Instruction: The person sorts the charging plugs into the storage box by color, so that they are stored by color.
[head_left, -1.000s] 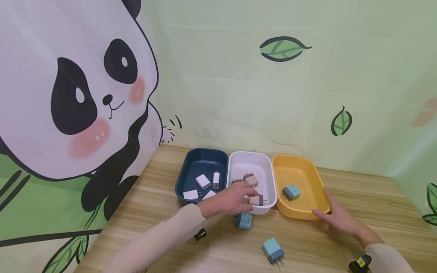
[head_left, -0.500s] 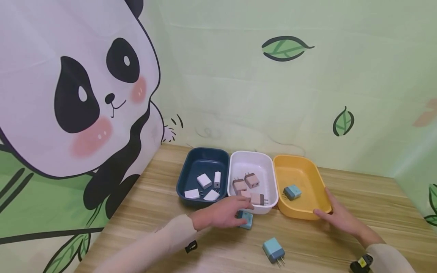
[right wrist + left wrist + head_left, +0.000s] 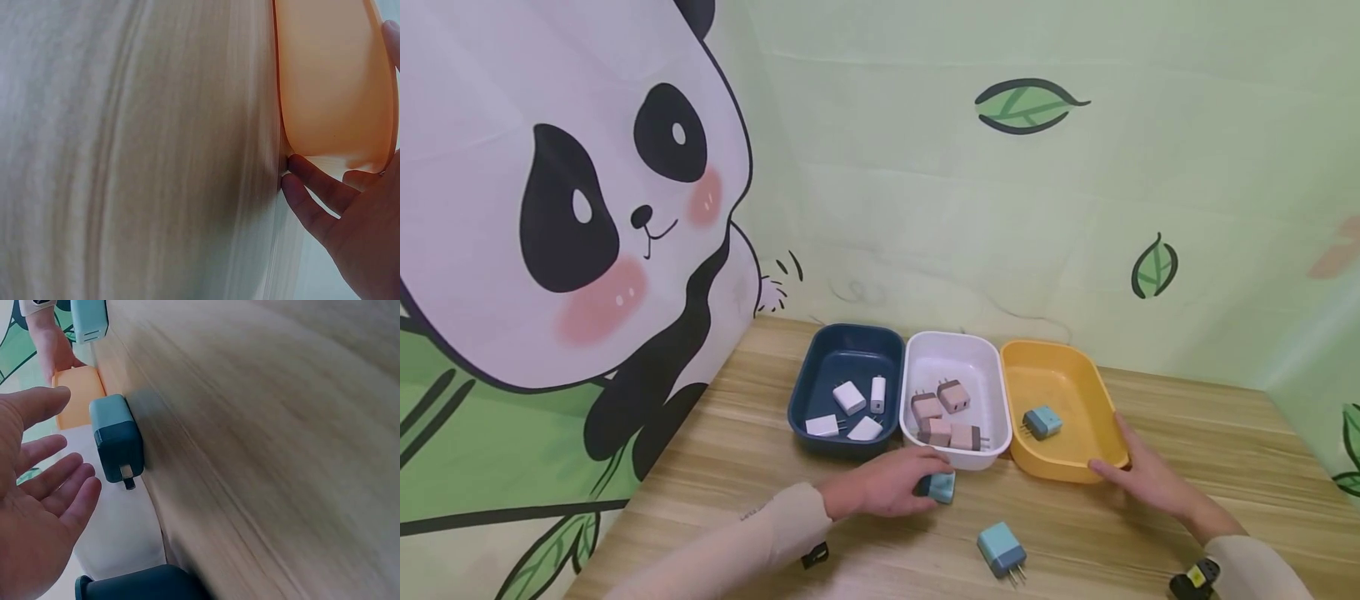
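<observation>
My left hand (image 3: pixel 883 485) reaches to a blue plug-in charger (image 3: pixel 942 488) lying on the table in front of the white tray (image 3: pixel 957 354). In the left wrist view its fingers are loosely spread, with a gap to that charger (image 3: pixel 119 437). My right hand (image 3: pixel 1150 482) holds the front right corner of the yellow tray (image 3: pixel 1060 367), thumb at the front rim and fingers along the outer side. In the right wrist view its fingers (image 3: pixel 322 187) lie against the tray's wall (image 3: pixel 337 81). One blue charger (image 3: pixel 1042 422) lies inside the yellow tray.
Another blue charger (image 3: pixel 1001 550) lies nearer on the wooden table (image 3: pixel 880 558). Several pink chargers (image 3: pixel 953 396) are in the white tray. A navy tray (image 3: pixel 846 337) at left holds several white chargers (image 3: pixel 849 398). A printed backdrop (image 3: pixel 910 183) stands behind the trays.
My left hand has drawn back from over the pink chargers in the white tray, down to the blue charger in front of it. My right hand stays on the yellow tray.
</observation>
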Action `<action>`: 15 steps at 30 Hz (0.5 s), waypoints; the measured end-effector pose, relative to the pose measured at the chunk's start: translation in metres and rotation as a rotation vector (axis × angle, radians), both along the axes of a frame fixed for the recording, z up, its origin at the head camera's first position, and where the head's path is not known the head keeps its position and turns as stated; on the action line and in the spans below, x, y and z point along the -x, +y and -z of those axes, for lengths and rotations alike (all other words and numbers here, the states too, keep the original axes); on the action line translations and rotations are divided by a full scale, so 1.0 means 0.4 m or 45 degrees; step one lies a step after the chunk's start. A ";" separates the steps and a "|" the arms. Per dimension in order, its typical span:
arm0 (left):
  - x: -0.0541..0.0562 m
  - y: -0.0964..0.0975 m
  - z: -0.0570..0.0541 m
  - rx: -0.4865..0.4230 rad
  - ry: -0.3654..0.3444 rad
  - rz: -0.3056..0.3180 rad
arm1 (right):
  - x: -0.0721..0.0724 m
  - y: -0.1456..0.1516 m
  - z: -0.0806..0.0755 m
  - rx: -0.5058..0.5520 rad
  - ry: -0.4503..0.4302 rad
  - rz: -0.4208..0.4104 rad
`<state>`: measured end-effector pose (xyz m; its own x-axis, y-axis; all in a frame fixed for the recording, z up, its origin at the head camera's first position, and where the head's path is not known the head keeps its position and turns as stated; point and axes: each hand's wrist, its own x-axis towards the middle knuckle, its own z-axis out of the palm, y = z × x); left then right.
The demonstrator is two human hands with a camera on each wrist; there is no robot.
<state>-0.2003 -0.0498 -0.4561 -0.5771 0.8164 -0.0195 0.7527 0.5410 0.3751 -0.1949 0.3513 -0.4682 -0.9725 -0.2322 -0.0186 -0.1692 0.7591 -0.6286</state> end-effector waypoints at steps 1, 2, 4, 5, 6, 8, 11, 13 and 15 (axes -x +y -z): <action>0.000 -0.001 0.000 0.006 0.004 -0.001 | 0.000 0.000 0.000 0.002 0.002 -0.002; -0.001 -0.002 0.000 0.011 0.005 -0.002 | 0.000 0.000 0.000 0.003 0.000 -0.003; -0.001 -0.003 0.001 0.022 0.005 -0.004 | -0.001 0.000 0.000 0.000 0.005 -0.006; -0.001 -0.004 0.003 0.030 0.008 -0.005 | -0.001 0.000 0.001 -0.003 0.008 -0.007; -0.001 -0.005 0.005 0.037 0.009 -0.006 | -0.002 0.000 0.001 -0.006 0.012 -0.007; -0.001 -0.006 0.009 0.047 0.024 -0.007 | -0.001 0.000 -0.001 -0.011 0.015 -0.006; 0.000 -0.006 0.015 0.053 0.048 -0.009 | -0.001 0.000 -0.002 -0.008 0.009 -0.005; -0.001 -0.004 0.016 0.044 0.074 0.008 | 0.000 0.000 -0.002 -0.004 0.007 -0.004; -0.002 -0.001 0.017 0.039 0.101 0.033 | 0.000 -0.001 -0.001 -0.003 0.004 -0.002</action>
<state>-0.1994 -0.0503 -0.4630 -0.5567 0.8307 0.0002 0.7931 0.5315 0.2973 -0.1950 0.3509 -0.4676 -0.9722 -0.2335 -0.0157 -0.1724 0.7602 -0.6264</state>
